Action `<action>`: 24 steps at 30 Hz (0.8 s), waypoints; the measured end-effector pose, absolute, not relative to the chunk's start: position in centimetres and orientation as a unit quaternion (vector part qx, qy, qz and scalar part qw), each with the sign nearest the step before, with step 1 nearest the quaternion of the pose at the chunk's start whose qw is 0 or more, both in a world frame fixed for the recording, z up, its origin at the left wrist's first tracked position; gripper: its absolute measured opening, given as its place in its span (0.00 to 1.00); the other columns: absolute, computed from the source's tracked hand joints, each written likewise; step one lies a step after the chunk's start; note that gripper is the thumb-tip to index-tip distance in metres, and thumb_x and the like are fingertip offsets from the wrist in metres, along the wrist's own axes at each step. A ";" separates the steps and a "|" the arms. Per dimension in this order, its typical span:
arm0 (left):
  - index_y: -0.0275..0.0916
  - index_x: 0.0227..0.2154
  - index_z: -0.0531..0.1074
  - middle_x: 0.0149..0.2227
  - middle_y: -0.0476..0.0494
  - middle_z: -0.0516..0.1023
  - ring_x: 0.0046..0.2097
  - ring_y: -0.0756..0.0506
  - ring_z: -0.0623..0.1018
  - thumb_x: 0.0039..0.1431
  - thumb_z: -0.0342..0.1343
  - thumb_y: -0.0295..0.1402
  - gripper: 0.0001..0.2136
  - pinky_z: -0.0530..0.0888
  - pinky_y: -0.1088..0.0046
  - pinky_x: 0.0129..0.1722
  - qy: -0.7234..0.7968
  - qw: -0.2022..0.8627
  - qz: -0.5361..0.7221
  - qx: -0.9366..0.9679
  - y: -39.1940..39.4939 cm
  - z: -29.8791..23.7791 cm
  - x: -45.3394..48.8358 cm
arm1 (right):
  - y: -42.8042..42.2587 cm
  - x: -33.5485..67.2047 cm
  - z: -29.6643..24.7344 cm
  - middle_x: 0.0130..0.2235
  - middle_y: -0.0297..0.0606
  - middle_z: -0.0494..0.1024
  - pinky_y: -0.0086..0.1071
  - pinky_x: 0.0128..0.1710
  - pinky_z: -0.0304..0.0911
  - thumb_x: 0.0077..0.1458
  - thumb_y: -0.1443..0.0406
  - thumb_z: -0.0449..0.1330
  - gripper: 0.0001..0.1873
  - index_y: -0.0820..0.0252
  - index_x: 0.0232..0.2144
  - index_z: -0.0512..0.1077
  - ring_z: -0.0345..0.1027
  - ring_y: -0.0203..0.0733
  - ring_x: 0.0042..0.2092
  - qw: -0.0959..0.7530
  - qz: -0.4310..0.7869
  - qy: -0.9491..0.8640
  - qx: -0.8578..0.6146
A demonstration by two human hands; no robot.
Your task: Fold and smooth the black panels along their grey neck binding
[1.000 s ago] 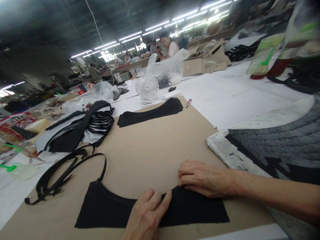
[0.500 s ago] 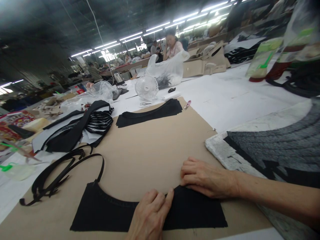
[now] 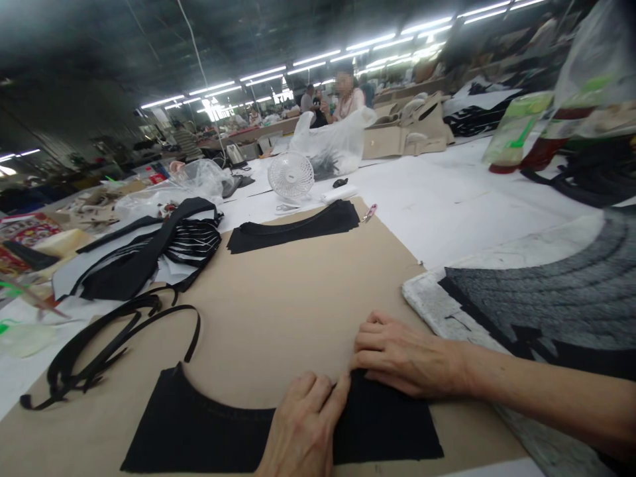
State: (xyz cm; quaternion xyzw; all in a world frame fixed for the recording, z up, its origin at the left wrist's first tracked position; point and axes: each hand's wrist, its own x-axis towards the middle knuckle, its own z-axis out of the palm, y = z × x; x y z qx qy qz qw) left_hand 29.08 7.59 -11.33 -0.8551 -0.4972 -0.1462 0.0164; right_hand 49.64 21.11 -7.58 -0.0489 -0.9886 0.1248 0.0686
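Observation:
A black fabric piece point(image 3: 209, 430) with a curved upper edge lies flat on brown paper point(image 3: 278, 311) in front of me. My left hand point(image 3: 311, 421) rests on the middle of the piece, fingers bent and thumb and fingertips at the curved edge. Close by on the right, my right hand point(image 3: 397, 354) pinches that same edge with curled fingers. Their fingertips nearly meet, and what lies between them is partly hidden. A black narrow strip point(image 3: 193, 338) loops from the left toward the piece's upper left corner.
Farther back on the paper lies a stack of black cut pieces point(image 3: 298, 225), with small pink-handled snips point(image 3: 370, 212) beside it. A white fan point(image 3: 291, 175) stands behind. Black pieces point(image 3: 134, 265) are heaped at left; a grey-coated board point(image 3: 546, 298) is at right. People sit in the background.
My left hand has slid right along the curved edge, bringing its fingertips closer to my right hand's. The view has shifted slightly, and the fabric appears a little farther left.

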 end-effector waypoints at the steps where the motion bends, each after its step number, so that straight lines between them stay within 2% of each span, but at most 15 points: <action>1: 0.32 0.57 0.59 0.35 0.42 0.71 0.34 0.44 0.68 0.52 0.43 0.18 0.27 0.70 0.68 0.33 -0.494 0.025 -0.141 -0.858 7.7 -11.4 29.2 | 21.2 49.6 -7.5 0.36 0.36 0.71 0.37 0.41 0.49 0.59 0.69 0.54 0.05 0.58 0.39 0.68 0.61 0.41 0.38 0.069 0.133 -0.987 -0.058; 4: 0.34 0.55 0.62 0.34 0.42 0.70 0.34 0.44 0.67 0.53 0.44 0.19 0.25 0.67 0.68 0.32 -0.490 0.049 -0.147 -0.858 7.8 -11.6 29.4 | 21.5 49.6 -7.2 0.38 0.35 0.71 0.37 0.42 0.50 0.57 0.68 0.59 0.06 0.58 0.39 0.68 0.62 0.41 0.40 0.058 0.158 -0.983 -0.077; 7: 0.38 0.53 0.65 0.35 0.42 0.69 0.35 0.44 0.67 0.54 0.44 0.19 0.24 0.65 0.67 0.33 -0.514 0.049 -0.163 -0.841 7.9 -11.6 29.6 | 22.1 49.7 -7.1 0.37 0.34 0.71 0.37 0.42 0.50 0.57 0.67 0.60 0.04 0.57 0.36 0.68 0.62 0.41 0.40 0.048 0.172 -0.981 -0.075; 13: 0.38 0.42 0.69 0.37 0.42 0.70 0.38 0.44 0.69 0.55 0.43 0.20 0.16 0.68 0.66 0.37 -0.537 -0.063 -0.187 -0.820 8.6 -11.2 30.7 | 22.7 49.8 -7.0 0.36 0.34 0.70 0.36 0.41 0.51 0.58 0.72 0.54 0.05 0.58 0.33 0.66 0.61 0.39 0.39 0.032 0.168 -0.983 -0.064; 17: 0.33 0.50 0.65 0.37 0.40 0.70 0.37 0.43 0.69 0.55 0.41 0.18 0.20 0.70 0.65 0.36 -0.527 -0.021 -0.214 -0.822 8.8 -12.2 31.6 | 22.5 49.8 -6.9 0.36 0.36 0.70 0.36 0.41 0.51 0.58 0.73 0.52 0.07 0.58 0.34 0.67 0.61 0.40 0.39 0.027 0.160 -0.985 -0.054; 24: 0.35 0.53 0.62 0.38 0.41 0.70 0.38 0.43 0.70 0.56 0.44 0.18 0.21 0.71 0.67 0.37 -0.548 -0.024 -0.160 -0.821 8.4 -12.7 31.8 | 22.8 49.8 -7.1 0.38 0.36 0.71 0.37 0.44 0.51 0.58 0.72 0.53 0.09 0.57 0.40 0.67 0.62 0.41 0.41 0.018 0.179 -0.982 -0.055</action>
